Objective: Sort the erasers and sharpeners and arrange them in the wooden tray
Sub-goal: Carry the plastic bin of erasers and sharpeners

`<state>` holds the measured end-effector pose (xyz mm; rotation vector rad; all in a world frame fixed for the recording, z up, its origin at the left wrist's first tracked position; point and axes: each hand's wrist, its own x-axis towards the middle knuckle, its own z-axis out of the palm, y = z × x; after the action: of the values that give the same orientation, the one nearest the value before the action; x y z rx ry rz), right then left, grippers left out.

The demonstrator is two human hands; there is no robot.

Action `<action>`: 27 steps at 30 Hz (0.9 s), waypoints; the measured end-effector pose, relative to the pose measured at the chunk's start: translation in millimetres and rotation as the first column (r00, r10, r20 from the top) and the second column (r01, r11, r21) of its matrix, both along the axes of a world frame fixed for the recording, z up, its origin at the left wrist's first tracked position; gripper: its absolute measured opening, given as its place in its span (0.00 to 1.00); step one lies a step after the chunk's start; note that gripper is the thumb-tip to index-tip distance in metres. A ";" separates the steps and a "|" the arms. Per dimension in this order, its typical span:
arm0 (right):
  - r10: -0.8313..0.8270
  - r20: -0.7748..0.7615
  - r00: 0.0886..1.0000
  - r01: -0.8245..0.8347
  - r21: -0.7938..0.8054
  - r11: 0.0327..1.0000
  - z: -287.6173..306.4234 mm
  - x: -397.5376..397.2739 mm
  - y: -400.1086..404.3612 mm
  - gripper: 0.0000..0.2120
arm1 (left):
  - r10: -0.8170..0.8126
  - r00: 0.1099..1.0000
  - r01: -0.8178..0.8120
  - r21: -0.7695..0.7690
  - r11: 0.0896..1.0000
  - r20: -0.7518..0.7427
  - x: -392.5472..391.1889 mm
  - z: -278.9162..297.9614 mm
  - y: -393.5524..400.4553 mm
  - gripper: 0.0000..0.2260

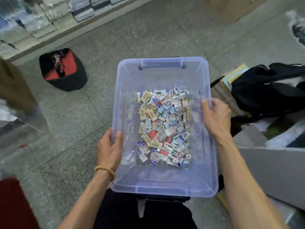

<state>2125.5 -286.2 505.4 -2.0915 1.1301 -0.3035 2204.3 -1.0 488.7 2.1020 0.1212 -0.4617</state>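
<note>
A clear bluish plastic bin (pixel 161 182) is held in front of me above the floor. A mixed heap of several small wrapped erasers and sharpeners (pixel 165 128) lies on its bottom, in white, blue, red, pink and beige. My left hand (pixel 109 149) grips the bin's left rim, thumb inside the wall. My right hand (pixel 216 116) grips the right rim, thumb over the edge. No wooden tray is in view.
A red and black bag (pixel 62 70) sits on the grey stone floor at the left. A black backpack (pixel 267 90) lies on boxes at the right, beside a grey board (pixel 272 171). Shelves with stacked packets (pixel 41 19) run along the back left.
</note>
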 end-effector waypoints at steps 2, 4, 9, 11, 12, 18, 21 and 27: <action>-0.054 -0.020 0.998 0.054 -0.017 0.998 -24.5 16.6 -7.9 0.19 | -0.023 0.999 0.023 -0.012 1.000 -0.039 28.9 -23.6 -13.8 0.06; -0.122 -0.048 0.991 0.122 -0.016 0.992 -50.7 29.7 -13.6 0.19 | -0.078 0.993 0.077 -0.019 0.997 -0.084 56.3 -49.9 -28.5 0.06; -0.239 -0.112 0.965 0.248 0.080 0.965 -119.2 27.7 -18.9 0.19 | -0.201 0.976 0.207 0.072 0.976 -0.083 76.3 -114.0 -44.8 0.06; -0.258 -0.120 0.959 0.270 0.089 0.959 -146.5 19.4 -20.7 0.21 | -0.217 0.969 0.228 0.094 0.969 -0.119 68.4 -138.4 -48.6 0.07; -0.262 -0.124 0.957 0.274 0.093 0.957 -159.6 15.4 -23.3 0.21 | -0.224 0.965 0.238 0.098 0.966 -0.136 62.7 -149.7 -50.6 0.07; -0.237 -0.196 0.951 0.261 0.103 0.960 -227.6 -20.9 -45.2 0.17 | -0.244 0.918 0.274 0.056 0.960 -0.312 13.0 -209.9 -63.3 0.08; -0.216 -0.242 0.946 0.244 0.092 0.965 -252.3 -40.9 -53.5 0.15 | -0.221 0.903 0.256 0.049 0.965 -0.367 -11.3 -232.9 -67.9 0.06; -0.196 -0.241 0.951 0.217 0.067 0.974 -282.4 -66.4 -66.2 0.12 | -0.161 0.899 0.179 0.006 0.984 -0.408 -64.2 -243.3 -84.6 0.02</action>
<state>2059.1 -352.3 223.0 -1.9661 1.4793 -0.1015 2140.1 -85.6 245.5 2.0395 0.1898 -1.0098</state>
